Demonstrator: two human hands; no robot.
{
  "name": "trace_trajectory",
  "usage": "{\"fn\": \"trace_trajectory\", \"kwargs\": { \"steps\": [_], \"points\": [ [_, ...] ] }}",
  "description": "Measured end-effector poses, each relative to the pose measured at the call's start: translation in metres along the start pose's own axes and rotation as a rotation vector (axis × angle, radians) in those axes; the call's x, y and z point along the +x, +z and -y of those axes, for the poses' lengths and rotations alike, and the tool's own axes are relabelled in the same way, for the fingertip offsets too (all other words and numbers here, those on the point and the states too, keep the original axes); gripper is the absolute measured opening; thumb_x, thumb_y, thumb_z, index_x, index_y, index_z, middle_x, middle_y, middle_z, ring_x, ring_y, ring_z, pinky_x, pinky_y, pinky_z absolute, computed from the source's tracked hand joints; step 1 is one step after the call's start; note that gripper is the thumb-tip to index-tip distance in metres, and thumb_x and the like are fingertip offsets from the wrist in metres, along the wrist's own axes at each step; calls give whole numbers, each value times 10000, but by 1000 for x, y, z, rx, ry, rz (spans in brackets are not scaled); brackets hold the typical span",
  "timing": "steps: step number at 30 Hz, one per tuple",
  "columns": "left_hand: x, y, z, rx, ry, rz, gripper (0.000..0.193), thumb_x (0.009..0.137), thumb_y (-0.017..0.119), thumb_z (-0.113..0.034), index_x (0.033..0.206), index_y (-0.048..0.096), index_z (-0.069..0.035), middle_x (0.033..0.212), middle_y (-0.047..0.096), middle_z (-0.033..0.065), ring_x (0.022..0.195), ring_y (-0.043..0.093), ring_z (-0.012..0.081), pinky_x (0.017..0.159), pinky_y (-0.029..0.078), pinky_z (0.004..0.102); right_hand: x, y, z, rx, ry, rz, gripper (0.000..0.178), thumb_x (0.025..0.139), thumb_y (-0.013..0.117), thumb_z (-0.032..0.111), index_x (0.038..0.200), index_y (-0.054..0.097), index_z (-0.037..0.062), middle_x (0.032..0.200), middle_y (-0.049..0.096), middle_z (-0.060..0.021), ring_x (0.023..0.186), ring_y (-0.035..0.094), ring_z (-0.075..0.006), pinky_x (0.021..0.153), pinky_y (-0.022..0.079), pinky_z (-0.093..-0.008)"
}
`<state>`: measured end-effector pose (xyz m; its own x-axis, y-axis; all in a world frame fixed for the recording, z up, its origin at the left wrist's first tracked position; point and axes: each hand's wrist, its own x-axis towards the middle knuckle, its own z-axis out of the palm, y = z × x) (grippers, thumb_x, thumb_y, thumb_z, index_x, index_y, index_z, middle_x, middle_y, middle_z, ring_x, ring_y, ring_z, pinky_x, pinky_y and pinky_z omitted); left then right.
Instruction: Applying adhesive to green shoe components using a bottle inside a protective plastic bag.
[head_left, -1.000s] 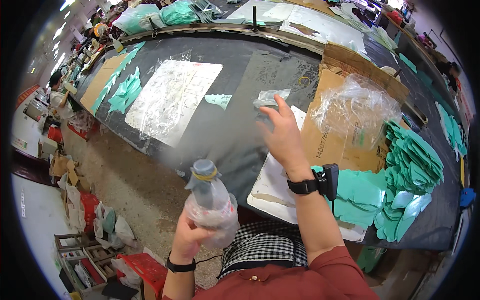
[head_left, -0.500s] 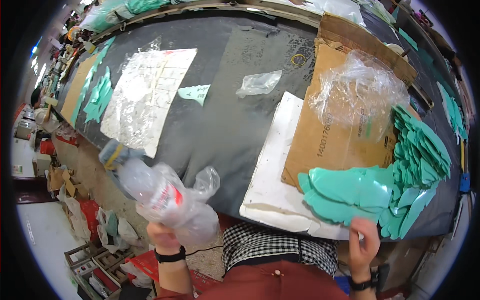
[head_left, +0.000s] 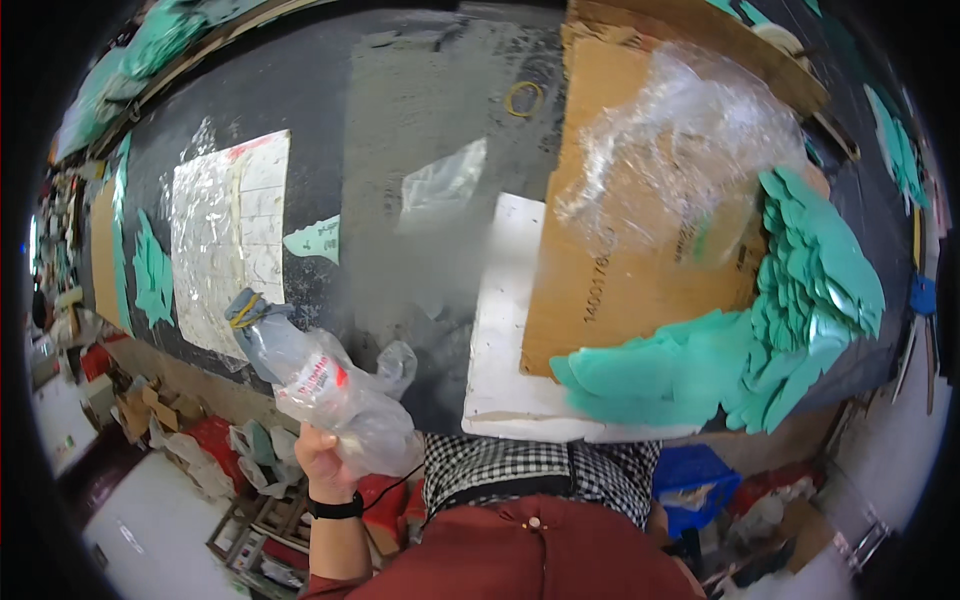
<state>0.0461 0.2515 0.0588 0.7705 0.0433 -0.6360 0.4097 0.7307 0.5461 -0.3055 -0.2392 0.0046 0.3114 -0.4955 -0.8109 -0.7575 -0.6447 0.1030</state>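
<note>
My left hand (head_left: 322, 455) is closed at the lower end of a bottle-shaped bundle of clear plastic (head_left: 325, 385) with red print. The bundle's far end is grey, with a yellow band around it, and it tilts up to the left over the table's front edge. Only a sliver of my right hand (head_left: 656, 519) shows, low beside my checkered apron (head_left: 540, 467); its fingers are hidden. Green leaf-shaped pieces (head_left: 650, 370) lie fanned on the white board (head_left: 500, 300) and the brown cardboard (head_left: 560, 290), joining a thick green pile (head_left: 815, 270) at the right.
Crumpled clear film (head_left: 690, 130) lies on the cardboard. The dark table (head_left: 400, 290) also bears a flat clear bag (head_left: 445, 185), a yellow ring (head_left: 523, 99), a white sheet (head_left: 230, 220) under film and a green scrap (head_left: 315, 241). Below stands a blue crate (head_left: 690, 470).
My right hand has left the front edge of the green pieces and dropped to my side. My left hand still holds the plastic bundle. The whole view has shifted.
</note>
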Motion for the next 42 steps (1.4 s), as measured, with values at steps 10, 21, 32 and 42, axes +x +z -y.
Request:
{"fn": "trace_trajectory", "kwargs": {
  "steps": [10,21,32,42],
  "points": [
    [13,50,-87,299,-57,27,448,800,698,-261,1190,626,-53,1123,686,101,1004,669,274,903,551,443,-73,206,-43,1343,540,192,420,1042,365,250,1286,633,38,1276,659,-121,1185,599,-234,942,491,-360],
    [-4,86,-184,669,-59,240,349,868,666,-250,1162,628,-67,1107,683,82,1007,663,256,910,538,415,-117,124,133,1507,178,-150,334,923,681,154,1216,644,-2,1106,698,-82,966,635,-155,825,509,-301],
    [-51,42,-213,625,65,176,352,797,663,-235,1113,631,-83,1065,682,64,987,673,249,856,570,414,-134,0,178,1718,-32,-540,285,945,669,79,1214,614,3,1061,683,-68,934,646,-136,831,526,-260],
    [-115,24,-210,398,190,166,765,726,649,-158,1448,431,-27,1344,569,134,1203,577,314,1036,489,447,-67,-160,429,1120,-1023,-510,345,903,698,60,1234,616,5,1097,657,-118,983,648,-190,843,541,-301]
  ]
}}
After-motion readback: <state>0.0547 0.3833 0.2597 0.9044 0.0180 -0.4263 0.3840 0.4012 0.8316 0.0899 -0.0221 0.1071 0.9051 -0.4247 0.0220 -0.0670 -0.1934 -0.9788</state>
